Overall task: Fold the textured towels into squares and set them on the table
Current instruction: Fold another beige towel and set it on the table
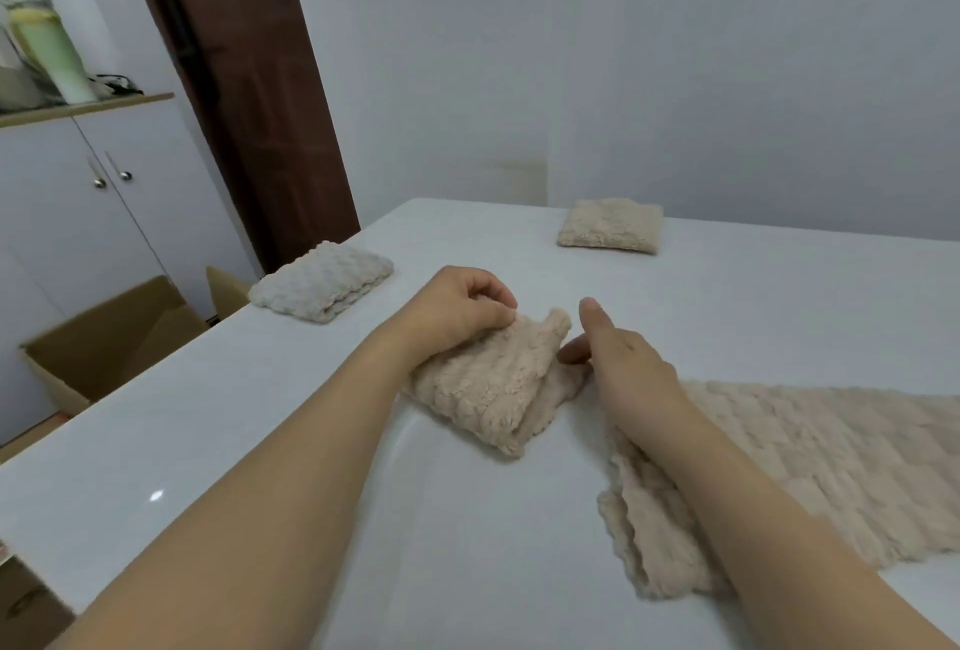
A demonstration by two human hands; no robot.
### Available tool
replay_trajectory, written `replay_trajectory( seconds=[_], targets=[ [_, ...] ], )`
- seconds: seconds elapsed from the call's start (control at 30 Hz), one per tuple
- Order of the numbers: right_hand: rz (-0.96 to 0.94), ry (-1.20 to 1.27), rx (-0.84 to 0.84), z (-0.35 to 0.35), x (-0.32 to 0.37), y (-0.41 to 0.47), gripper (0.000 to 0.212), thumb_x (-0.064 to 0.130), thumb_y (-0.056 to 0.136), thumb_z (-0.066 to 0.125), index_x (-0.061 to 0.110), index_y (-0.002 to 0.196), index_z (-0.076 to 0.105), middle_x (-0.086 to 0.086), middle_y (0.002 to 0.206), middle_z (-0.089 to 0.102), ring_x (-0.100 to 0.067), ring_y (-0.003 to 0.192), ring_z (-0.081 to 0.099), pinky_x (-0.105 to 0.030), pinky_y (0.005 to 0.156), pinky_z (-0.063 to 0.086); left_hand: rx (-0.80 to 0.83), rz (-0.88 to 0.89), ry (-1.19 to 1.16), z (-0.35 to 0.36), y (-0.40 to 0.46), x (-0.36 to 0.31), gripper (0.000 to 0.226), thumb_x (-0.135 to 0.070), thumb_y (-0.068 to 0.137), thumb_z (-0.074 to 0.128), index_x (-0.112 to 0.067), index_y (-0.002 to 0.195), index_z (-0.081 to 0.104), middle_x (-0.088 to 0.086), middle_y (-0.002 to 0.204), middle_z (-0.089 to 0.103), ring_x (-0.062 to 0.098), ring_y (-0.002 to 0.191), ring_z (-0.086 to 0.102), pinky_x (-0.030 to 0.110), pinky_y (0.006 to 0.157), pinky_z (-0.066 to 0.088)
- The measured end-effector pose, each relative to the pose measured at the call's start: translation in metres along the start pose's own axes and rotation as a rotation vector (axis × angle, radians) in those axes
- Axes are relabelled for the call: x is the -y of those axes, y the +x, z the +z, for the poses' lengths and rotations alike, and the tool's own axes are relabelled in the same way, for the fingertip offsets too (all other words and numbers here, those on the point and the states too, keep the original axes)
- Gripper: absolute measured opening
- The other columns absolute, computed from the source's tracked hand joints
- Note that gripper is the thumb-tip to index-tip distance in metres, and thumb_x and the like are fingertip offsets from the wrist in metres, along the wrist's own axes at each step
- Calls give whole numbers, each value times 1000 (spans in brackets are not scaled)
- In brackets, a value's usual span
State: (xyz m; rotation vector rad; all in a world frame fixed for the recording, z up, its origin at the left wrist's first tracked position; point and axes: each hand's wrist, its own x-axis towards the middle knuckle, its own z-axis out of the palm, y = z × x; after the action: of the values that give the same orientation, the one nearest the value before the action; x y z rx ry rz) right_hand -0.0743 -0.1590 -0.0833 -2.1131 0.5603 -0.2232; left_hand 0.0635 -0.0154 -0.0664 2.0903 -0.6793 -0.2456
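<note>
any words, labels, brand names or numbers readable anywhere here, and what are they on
None can be read.
The pale green tumbler on the wooden cabinet top: no print shows; blurred.
The brown cardboard box on the floor: no marking visible.
The beige textured towel under the left hand and right hand, and the folded white towel: no tag showing.

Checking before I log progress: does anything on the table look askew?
Mostly tidy. The beige towel under the left hand has a far corner sticking up, its fold unfinished. Another beige towel lies unfolded under the right forearm.
</note>
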Motion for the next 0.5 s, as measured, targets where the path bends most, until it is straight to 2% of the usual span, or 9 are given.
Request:
replay_trajectory(
  seconds=[0.07, 0.13, 0.2, 0.27, 0.33, 0.43, 0.5],
  targets=[
    [-27, -107, 0, 5, -4, 7, 67, 62, 96, 14, 23, 99, 68, 1, 107, 66, -25, 110, 51, -43, 102, 28, 31, -5, 59, 8, 4, 5, 7, -17, 81, 76, -20, 87, 75, -14, 62, 63, 0, 55, 55, 16, 57, 45],
    [-54, -182, -53, 11, -9, 11, 54, 57, 93, 30, 18, 75, 62, 5, 79, 64, -23, 92, 55, -39, 88, 29, 25, 1, 114, 12, 4, 8, 10, -22, 80, 76, -25, 90, 73, -15, 65, 63, -2, 55, 56, 20, 59, 45],
    [-78, -213, -114, 16, -12, 12, 38, 41, 85, 44, 16, 56, 40, 6, 56, 45, -22, 72, 48, -37, 80, 30, -23, -11, 117, 9, 2, 12, 21, -28, 81, 76, -27, 100, 68, -11, 79, 64, -1, 62, 59, 22, 63, 48],
    [-100, -226, -122, 18, -12, 13, 32, 31, 80, 46, 17, 56, 29, 5, 52, 33, -22, 64, 39, -36, 77, 30, -83, -60, 155, 0, -5, 17, 29, -36, 84, 73, -28, 109, 62, -11, 95, 62, 2, 78, 61, 24, 68, 48],
    [-103, -202, -124, 18, -13, 14, 32, 28, 80, 45, 18, 56, 26, 5, 52, 30, -22, 62, 35, -35, 78, 30, -122, -170, 114, -9, -13, 26, 29, -37, 86, 70, -28, 112, 59, -7, 100, 62, 7, 84, 61, 24, 68, 45],
    [-95, -169, -131, 18, -14, 15, 32, 29, 83, 41, 15, 55, 33, 3, 55, 37, -23, 66, 43, -36, 77, 28, -152, -270, -137, -15, -23, 38, 19, -24, 89, 69, -21, 108, 68, 0, 96, 69, 14, 75, 61, 28, 67, 48],
    [-104, -170, -141, 19, -15, 16, 39, 37, 87, 39, 11, 57, 41, 2, 56, 40, -23, 73, 50, -36, 77, 26, -163, -252, -197, -14, -24, 40, 13, -20, 89, 68, -20, 102, 72, 2, 99, 72, 16, 81, 65, 34, 77, 53]
  ],
)
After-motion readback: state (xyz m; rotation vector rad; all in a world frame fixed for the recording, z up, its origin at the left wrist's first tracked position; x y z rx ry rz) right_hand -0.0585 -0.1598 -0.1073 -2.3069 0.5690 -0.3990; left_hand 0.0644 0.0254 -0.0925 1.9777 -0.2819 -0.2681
